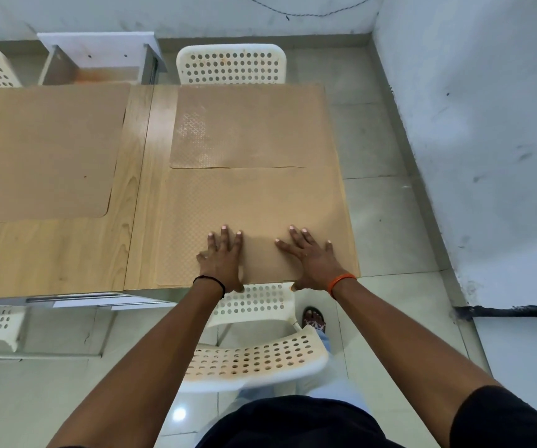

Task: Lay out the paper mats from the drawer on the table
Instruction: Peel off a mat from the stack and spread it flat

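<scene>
Near mat (254, 202): both flat, released hands, left hand (223, 258) and right hand (314, 258), pressing; risk: slides off counter (66, 253) edge, overlaps far mat (251, 127).

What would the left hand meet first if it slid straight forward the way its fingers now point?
Likely the near edge of the far paper mat. The left hand lies flat on the near paper mat, fingers pointing to the far side; nothing else lies on that line.

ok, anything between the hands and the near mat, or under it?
Nothing visible. The left hand and right hand lie flat on the near mat, which rests straight on the table.
</scene>
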